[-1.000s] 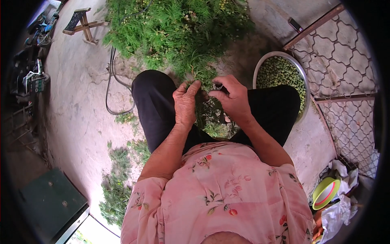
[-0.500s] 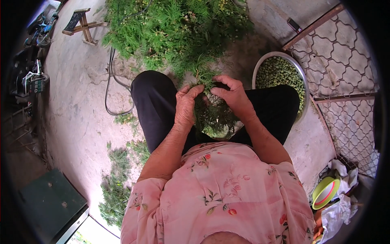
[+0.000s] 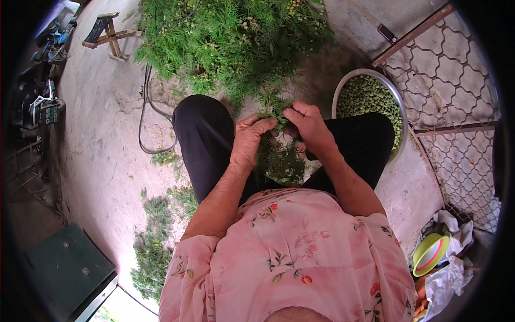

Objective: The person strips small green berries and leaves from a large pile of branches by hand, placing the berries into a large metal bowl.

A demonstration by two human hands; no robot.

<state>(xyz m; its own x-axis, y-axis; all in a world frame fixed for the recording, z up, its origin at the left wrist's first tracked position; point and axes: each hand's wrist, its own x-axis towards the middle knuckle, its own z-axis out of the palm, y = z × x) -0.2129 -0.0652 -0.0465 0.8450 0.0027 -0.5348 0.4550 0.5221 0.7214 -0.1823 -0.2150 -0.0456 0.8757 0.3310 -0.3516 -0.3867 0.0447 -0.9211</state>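
Note:
I sit with black trousers and a pink flowered shirt, both hands over my lap. My left hand [image 3: 249, 142] and my right hand [image 3: 307, 124] both grip a feathery green plant sprig [image 3: 274, 107] between my knees, fingertips nearly touching. More of the same greenery [image 3: 280, 163] lies in my lap under the hands. A large heap of leafy green stalks [image 3: 236, 40] lies on the ground just ahead of my knees. A round metal bowl [image 3: 398, 104] full of small green pods stands by my right knee.
A wire mesh fence panel [image 3: 450, 80] runs along the right. A black cable [image 3: 145, 118] loops on the concrete floor at left, near discarded green stalks [image 3: 153, 252]. A small wooden stool [image 3: 110, 32] stands far left, and a dark green box [image 3: 64, 268] lower left.
Both hands have lifted slightly away from my lap toward the heap, bringing the sprig up between my knees. The right hand has closed in over the sprig's top.

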